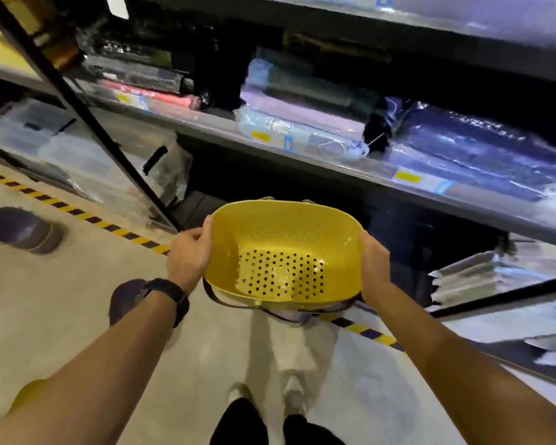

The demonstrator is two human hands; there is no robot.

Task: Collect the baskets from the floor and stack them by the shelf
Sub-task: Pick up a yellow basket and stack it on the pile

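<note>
Yellow perforated basket (281,252) held above floor (61,300) before shelf (334,162); left hand (190,252) and right hand (374,261) each grasp an end rim. Dark baskets (21,229) lie on floor at left.

Head view, steeply downward, close above floor (61,316)

- The basket (281,248) is yellow, its bottom dotted with round holes.
- The floor (55,300) is pale grey.
- The tape line (77,211) is striped yellow and black.
- The watch (170,292) is black.
- The shelf labels (406,178) are yellow.
</note>
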